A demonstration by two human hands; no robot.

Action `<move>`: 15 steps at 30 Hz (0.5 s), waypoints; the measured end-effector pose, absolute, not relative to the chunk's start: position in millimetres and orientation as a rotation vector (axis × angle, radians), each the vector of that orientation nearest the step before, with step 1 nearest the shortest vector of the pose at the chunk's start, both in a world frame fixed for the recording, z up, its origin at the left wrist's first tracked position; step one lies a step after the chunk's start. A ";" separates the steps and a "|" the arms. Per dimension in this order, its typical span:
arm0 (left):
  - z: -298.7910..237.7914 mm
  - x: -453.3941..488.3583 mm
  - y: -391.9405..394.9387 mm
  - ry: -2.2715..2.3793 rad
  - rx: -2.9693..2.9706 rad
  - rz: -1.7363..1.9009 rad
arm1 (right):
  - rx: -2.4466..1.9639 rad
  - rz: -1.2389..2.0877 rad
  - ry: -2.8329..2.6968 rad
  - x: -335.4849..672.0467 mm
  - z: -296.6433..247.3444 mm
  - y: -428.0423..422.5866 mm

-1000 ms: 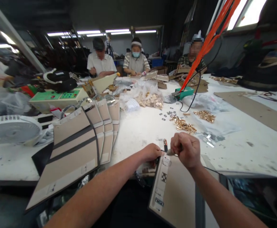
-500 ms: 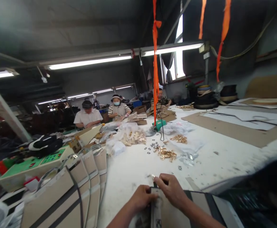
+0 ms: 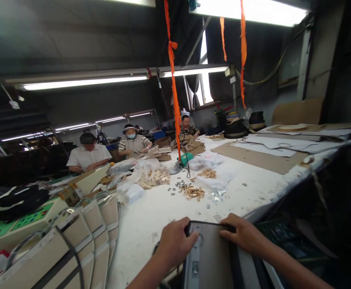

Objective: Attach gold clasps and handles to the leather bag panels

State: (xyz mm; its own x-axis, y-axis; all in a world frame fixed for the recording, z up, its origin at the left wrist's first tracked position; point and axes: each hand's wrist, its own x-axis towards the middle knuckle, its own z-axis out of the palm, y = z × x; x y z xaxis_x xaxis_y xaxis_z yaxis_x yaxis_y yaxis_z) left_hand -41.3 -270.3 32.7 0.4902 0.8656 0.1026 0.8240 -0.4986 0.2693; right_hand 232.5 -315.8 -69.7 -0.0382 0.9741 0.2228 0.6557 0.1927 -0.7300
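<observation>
Bag panel (image 3: 214, 257), tan with black trim, stands at the near edge of the white counter (image 3: 169, 208), its lower part hanging past the rim. The left hand (image 3: 175, 241) grips its top left corner; the right hand (image 3: 244, 235) pinches the black top edge. A loosened grip could let it slide off the rim, and a stray elbow could topple the fanned panels (image 3: 100, 224) at left. Gold fittings (image 3: 192, 192) lie scattered farther off. Three co-workers (image 3: 88, 154) sit at the far end under fluorescent tubes (image 3: 85, 82) and hanging orange straps (image 3: 174, 92).
</observation>
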 end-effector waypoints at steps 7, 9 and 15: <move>50.5 -27.6 -283.0 1.299 2.688 0.407 | -1.520 0.687 -1.754 266.2 -34.5 -359.0; 48.5 -20.8 -281.2 1.247 2.750 0.456 | -1.531 0.666 -1.700 272.5 -35.8 -368.8; 33.1 2.2 -266.8 0.934 2.881 0.905 | -1.650 0.514 -1.509 294.1 -37.9 -388.4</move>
State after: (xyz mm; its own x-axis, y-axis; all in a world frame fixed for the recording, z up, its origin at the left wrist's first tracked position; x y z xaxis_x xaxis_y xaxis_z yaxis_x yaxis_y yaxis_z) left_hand 2.2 -266.8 33.1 0.6613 0.5330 0.5279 0.5443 -0.8252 0.1512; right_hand 294.1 -388.4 -37.9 0.1977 0.9542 0.2247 0.6183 0.0565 -0.7839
